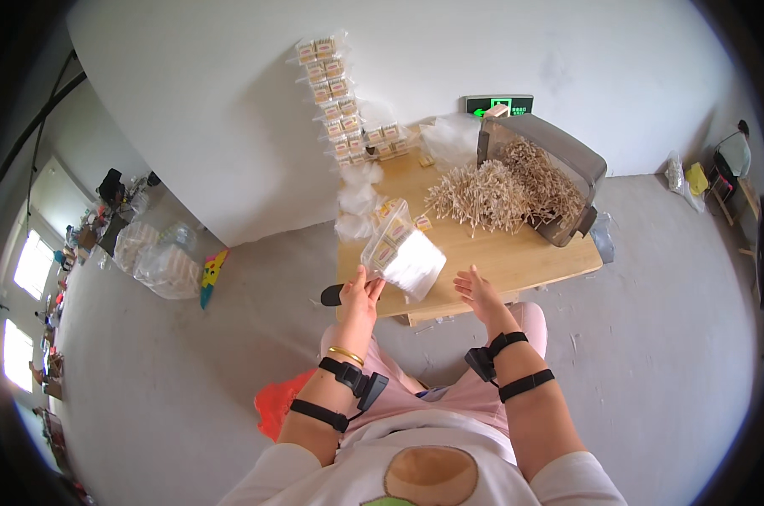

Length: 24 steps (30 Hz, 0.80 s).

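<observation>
My left hand (pixel 361 295) grips the lower left edge of a clear plastic bag (pixel 414 260), which tilts over the near left part of the wooden table (pixel 483 263). Small yellow-and-white labelled packs show at the bag's upper end, and light glares off its lower part. To the right of the bag, apart from it, my right hand (pixel 478 293) is open with fingers stretched out and nothing in it. A small labelled card (pixel 422 223) lies just beyond the bag. Farther right, a heap of thin pale sticks (pixel 483 194), looking like cotton swabs, spills across the tabletop.
A grey translucent bin (pixel 586 160) lies on its side behind the heap. Bagged packs (pixel 330 101) form a tall stack at the table's far left, with empty clear bags (pixel 358 198) nearer me. A red bag (pixel 279 403) rests by my left leg.
</observation>
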Available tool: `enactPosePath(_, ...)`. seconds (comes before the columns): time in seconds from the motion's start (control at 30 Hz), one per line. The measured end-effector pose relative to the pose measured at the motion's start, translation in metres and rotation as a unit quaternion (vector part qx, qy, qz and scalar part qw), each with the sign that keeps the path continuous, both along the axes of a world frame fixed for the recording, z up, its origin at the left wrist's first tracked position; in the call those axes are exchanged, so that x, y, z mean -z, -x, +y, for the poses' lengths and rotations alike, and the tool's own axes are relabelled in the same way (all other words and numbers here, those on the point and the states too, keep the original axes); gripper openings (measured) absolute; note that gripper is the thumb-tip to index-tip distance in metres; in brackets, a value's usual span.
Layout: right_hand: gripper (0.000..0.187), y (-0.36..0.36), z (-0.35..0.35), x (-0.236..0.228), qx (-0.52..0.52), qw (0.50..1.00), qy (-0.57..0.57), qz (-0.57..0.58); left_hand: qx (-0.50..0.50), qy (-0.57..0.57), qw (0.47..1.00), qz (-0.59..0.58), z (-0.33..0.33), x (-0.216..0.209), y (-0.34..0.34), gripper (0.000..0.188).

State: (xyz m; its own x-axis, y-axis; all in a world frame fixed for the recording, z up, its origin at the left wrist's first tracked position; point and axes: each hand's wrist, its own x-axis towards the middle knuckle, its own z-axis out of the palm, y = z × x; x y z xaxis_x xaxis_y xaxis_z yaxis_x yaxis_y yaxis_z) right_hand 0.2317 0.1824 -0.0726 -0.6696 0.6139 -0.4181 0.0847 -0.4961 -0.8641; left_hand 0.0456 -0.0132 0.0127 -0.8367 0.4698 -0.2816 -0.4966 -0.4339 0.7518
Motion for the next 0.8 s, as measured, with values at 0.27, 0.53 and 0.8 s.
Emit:
enactPosePath(0.27,0.079,0.033,-0.022,-0.011,0.016,0.998,0.045,-0.048,-0.018,-0.010,0.990,-0.141,-0.019,0.042,0.010,0.028)
enactPosePath(0.53,0.052,0.045,-0.025,-0.032,-0.088,0.987,-0.131,-0.026,0.139,0.260,0.955,-0.024,-0.069,0.112,0.035,0.022)
enactPosePath(0.8,0.037,0.052,0.010,-0.005,0.009,0.933,-0.339,-0.120,-0.112,0.437,0.812,0.371,-0.080,0.087,0.047,0.041)
